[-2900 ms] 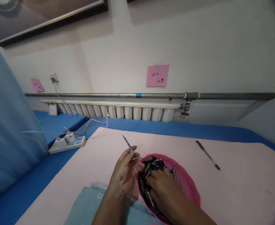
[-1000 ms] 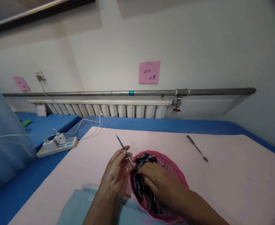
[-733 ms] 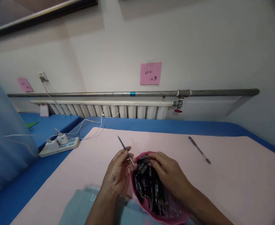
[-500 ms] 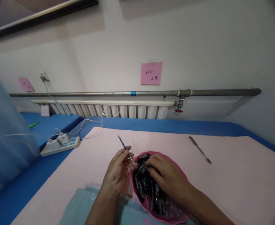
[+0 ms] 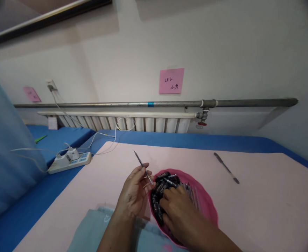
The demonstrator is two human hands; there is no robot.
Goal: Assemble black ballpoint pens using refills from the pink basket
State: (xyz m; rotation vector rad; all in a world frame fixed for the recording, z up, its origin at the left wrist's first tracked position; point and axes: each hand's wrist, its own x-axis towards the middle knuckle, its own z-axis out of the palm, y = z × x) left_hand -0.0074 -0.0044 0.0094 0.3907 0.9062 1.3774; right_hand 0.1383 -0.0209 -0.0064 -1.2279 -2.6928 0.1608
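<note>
My left hand (image 5: 138, 187) pinches a slim pen (image 5: 142, 166) between thumb and fingers, its dark pointed end tilted up and to the left. Just right of it, a pink scalloped basin (image 5: 209, 199) holds many small black pieces with clips, like pen caps (image 5: 160, 189), and thin clear sticks (image 5: 192, 194) like pen barrels. My right hand (image 5: 181, 213) reaches down into the basin with its fingers curled. Its fingertips are hidden among the pieces, so what they grasp cannot be seen.
A thin double-ended dark tool (image 5: 226, 168) lies on the pink sheet (image 5: 261, 196) to the right. A power strip (image 5: 70, 162) with plugs and white cables sits at left on the blue surface. Light blue cloth (image 5: 91, 227) lies in front. A radiator (image 5: 140, 124) stands behind.
My right hand has moved down and nearer within the basin, uncovering caps and clear sticks at its far side. My left hand still holds the pen. The view has shifted slightly.
</note>
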